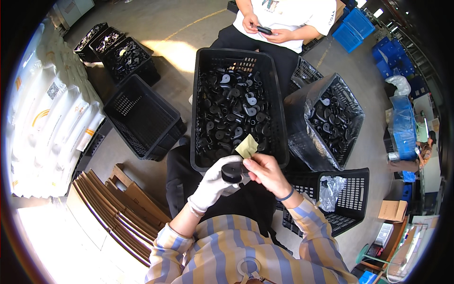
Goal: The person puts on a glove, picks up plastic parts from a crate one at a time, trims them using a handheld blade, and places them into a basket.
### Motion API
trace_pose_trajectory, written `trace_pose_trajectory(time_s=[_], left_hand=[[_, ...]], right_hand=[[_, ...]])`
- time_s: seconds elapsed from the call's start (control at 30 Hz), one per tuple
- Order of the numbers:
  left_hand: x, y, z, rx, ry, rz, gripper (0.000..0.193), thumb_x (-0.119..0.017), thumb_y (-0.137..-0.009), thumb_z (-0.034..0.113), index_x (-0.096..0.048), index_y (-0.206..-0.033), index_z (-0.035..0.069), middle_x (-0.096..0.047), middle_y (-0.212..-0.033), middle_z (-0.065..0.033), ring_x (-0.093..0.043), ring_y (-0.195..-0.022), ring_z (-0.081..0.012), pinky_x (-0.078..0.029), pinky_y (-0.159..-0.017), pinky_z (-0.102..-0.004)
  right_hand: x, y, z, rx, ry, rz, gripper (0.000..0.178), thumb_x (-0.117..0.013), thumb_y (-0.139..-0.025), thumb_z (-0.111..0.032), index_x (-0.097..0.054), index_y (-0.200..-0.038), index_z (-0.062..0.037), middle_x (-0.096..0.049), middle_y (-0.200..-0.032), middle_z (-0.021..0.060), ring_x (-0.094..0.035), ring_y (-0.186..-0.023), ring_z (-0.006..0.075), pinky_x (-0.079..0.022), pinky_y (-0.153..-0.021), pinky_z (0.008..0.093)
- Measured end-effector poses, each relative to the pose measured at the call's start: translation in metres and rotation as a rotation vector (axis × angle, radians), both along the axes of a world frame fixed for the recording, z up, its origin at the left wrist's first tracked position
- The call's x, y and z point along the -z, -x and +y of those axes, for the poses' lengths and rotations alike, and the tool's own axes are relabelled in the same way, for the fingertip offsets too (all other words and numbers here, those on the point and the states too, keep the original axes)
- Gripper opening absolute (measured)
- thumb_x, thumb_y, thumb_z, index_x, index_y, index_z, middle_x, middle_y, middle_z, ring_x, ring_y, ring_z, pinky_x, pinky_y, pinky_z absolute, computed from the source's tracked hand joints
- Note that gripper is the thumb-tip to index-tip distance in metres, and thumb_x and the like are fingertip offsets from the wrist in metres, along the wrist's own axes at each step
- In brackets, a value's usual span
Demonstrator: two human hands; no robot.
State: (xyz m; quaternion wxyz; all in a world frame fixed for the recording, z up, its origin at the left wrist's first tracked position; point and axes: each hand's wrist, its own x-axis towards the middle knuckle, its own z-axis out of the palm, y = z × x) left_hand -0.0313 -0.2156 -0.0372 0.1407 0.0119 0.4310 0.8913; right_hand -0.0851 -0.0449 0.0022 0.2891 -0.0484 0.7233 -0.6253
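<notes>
Your white-gloved left hand (pixel 211 183) is closed around one round black plastic part (pixel 231 172); the part is above your lap (pixel 236 206), at the near edge of the large black crate (pixel 213 58). Your bare right hand (pixel 266 173) pinches, between thumb and index finger, the near end of a small yellowish piece (pixel 247 146), which looks like paper or cloth. These fingertips are just beside the round part, but I cannot tell whether they touch it. Inside the large crate lie many loose black pieces (pixel 222 116), and some of them show a grey round face. On the right stands a lined crate (pixel 300 118), also with such pieces inside. At the far side a co-worker (pixel 288 12) holds a small dark item (pixel 264 30) with both hands. On the left you have another black crate (pixel 142 118), white sacks (pixel 61 118) and, nearer, brown cardboard sheets (pixel 111 213)
</notes>
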Motion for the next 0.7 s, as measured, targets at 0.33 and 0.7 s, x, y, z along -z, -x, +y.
trace_pose_trajectory(time_s=[0.33, 0.7], left_hand=[[0.002, -0.003, -0.008, 0.378, -0.249, -0.071, 0.060, -0.053, -0.085, 0.039, -0.042, -0.118, -0.010, -0.058, -0.088, -0.0141, -0.059, -0.066, -0.0162, -0.048, -0.055, -0.0226], [-0.007, -0.002, 0.002, 0.514, -0.429, -0.124, 0.068, -0.072, -0.071, 0.034, -0.043, -0.115, -0.008, -0.055, -0.103, -0.0221, -0.060, -0.067, -0.0196, -0.050, -0.055, -0.0252]], right_hand=[[-0.040, 0.034, 0.018, -0.503, -0.106, 0.662, 0.025, -0.070, -0.075, -0.017, -0.061, -0.094, -0.0027, -0.061, -0.075, 0.0066, -0.059, -0.065, 0.0154, -0.045, -0.058, 0.0255], [-0.037, 0.033, 0.001, -0.573, -0.037, 0.683, 0.026, -0.068, -0.076, -0.021, -0.061, -0.095, -0.0038, -0.059, -0.075, 0.0077, -0.059, -0.065, 0.0189, -0.045, -0.059, 0.0282]])
